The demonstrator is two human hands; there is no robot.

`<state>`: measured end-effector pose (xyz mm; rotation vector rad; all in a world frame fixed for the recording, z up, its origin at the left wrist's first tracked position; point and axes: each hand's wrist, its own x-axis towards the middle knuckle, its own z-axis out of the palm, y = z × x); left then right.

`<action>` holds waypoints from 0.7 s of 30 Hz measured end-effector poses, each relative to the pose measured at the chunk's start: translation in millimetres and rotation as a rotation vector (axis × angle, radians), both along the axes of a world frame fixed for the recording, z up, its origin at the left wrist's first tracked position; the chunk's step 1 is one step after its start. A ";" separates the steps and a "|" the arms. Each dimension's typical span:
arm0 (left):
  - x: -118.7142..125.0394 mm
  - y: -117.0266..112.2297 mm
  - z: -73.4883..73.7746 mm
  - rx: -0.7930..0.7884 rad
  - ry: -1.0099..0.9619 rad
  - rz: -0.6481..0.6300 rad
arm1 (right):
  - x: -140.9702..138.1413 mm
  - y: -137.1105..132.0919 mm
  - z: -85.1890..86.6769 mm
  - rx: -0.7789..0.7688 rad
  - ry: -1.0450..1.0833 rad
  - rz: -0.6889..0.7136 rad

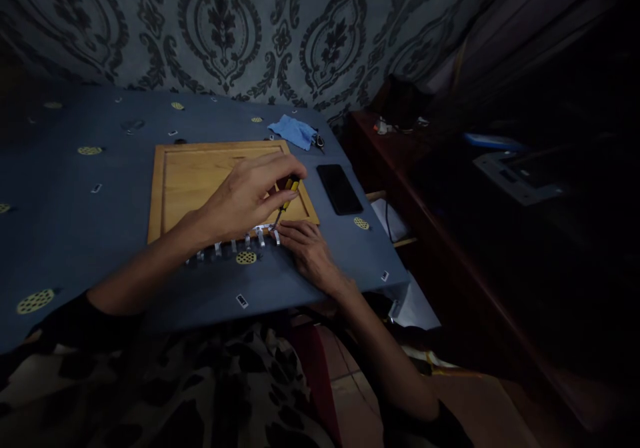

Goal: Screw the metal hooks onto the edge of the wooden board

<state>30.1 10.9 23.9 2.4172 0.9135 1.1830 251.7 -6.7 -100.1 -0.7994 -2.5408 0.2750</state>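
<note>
My left hand (pixel 253 191) is closed around the yellow-and-black handle of a screwdriver (pixel 289 197). The screwdriver stands tilted, its tip down at a shiny metal hook rail (pixel 261 233) along the near edge of a wooden board (pixel 200 171). Several hooks hang from this rail toward me. My right hand (pixel 307 251) grips the right end of the rail at the board's edge, fingertips close to the screwdriver tip. Its thumb is mostly hidden, and I cannot make out any screw under the tip.
A blue patterned cloth (pixel 100 235) covers the table. Right of the board lies a black phone (pixel 339 189). A light blue rag (pixel 294 131) lies behind, with a small dark object (pixel 319 142) beside it. A dark red furniture edge (pixel 425 188) runs along the right.
</note>
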 end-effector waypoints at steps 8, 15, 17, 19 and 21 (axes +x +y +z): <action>-0.2 0.8 -0.4 -0.009 0.004 0.006 | 1.4 -0.5 0.1 0.017 0.006 0.010; -1.4 1.9 -0.7 0.038 0.037 -0.003 | 0.9 0.5 -2.1 0.035 0.025 0.018; -2.0 1.8 -0.9 0.044 0.046 -0.007 | 0.8 0.6 -2.2 0.032 0.022 0.015; -2.6 1.7 -0.9 0.053 0.061 -0.009 | 0.7 0.5 -2.1 0.030 0.014 0.012; -2.9 1.7 -0.9 0.067 0.070 -0.015 | 0.6 0.4 -1.9 0.033 0.012 0.007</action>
